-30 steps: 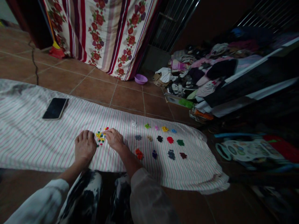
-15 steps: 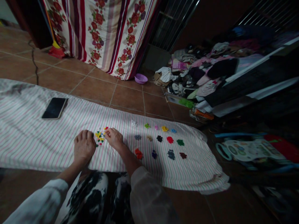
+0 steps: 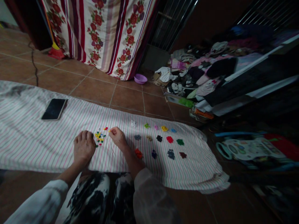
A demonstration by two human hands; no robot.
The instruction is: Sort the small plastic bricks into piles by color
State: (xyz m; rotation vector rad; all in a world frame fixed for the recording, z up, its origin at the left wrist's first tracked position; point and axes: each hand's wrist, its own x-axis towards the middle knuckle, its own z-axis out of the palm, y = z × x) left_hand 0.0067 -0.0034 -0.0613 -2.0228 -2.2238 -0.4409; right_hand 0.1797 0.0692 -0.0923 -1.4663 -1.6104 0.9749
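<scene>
A heap of small mixed pieces (image 3: 99, 137), mostly yellow, green, white and red, lies on the striped cloth (image 3: 58, 137). Just left of it my left hand (image 3: 84, 147) rests palm down on the cloth, fingers laid forward and holding nothing. My right hand (image 3: 118, 137) is on the heap's other side, pinching a small yellow piece (image 3: 109, 131) between thumb and fingertips. Farther right are small piles sorted by colour, among them a yellow pile (image 3: 164, 128), a red pile (image 3: 169, 139), an orange pile (image 3: 138, 153) and a black pile (image 3: 159, 138).
A phone (image 3: 54, 109) lies on the cloth at the left. Beyond the cloth's far edge, a purple basin (image 3: 140, 78) stands on the tiled floor near a floral curtain (image 3: 98, 37). Clothes (image 3: 196, 68) are heaped at the back right.
My right hand has drawn back a little to the right from the mixed heap, with a yellow piece now showing at its fingertips. My left hand has stayed in place.
</scene>
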